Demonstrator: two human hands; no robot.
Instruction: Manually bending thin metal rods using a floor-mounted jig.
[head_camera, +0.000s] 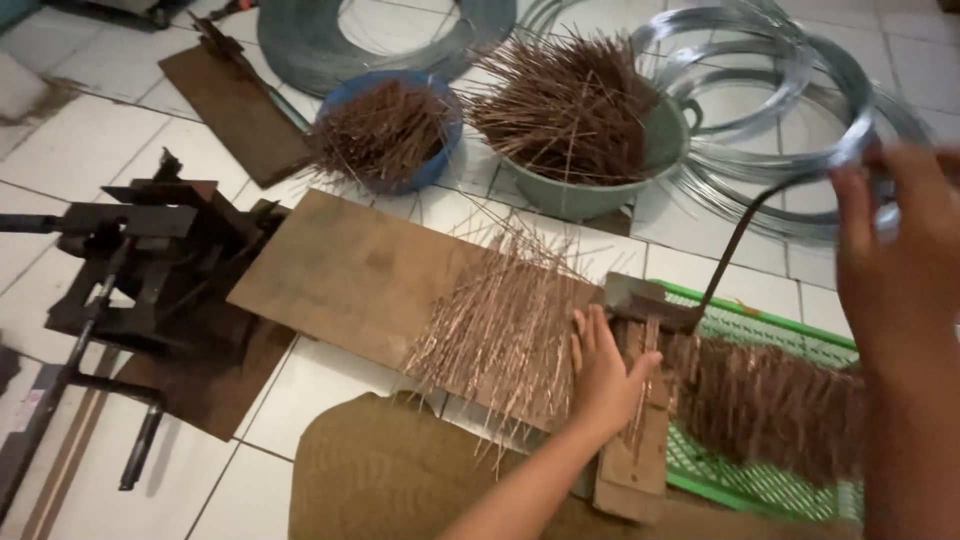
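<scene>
My left hand (604, 378) lies flat on a small wooden and metal bending jig (640, 320), its fingers touching the edge of a pile of thin copper-coloured wire pieces (505, 325) spread over a brown board (350, 275). A curved dark lever (735, 240) rises from the jig. My right hand (900, 270) is raised at the right edge, closed around the top end of that lever. Bent wire pieces (770, 400) heap up to the right of the jig on a green plastic mesh tray (760, 480).
A blue bowl (435, 165) and a grey-green basin (665, 150) hold more copper wire pieces. Coils of grey steel wire (790, 80) lie on the white tiled floor behind. A black metal hand press (150, 250) stands at left. My brown-clad knee (380, 470) is below.
</scene>
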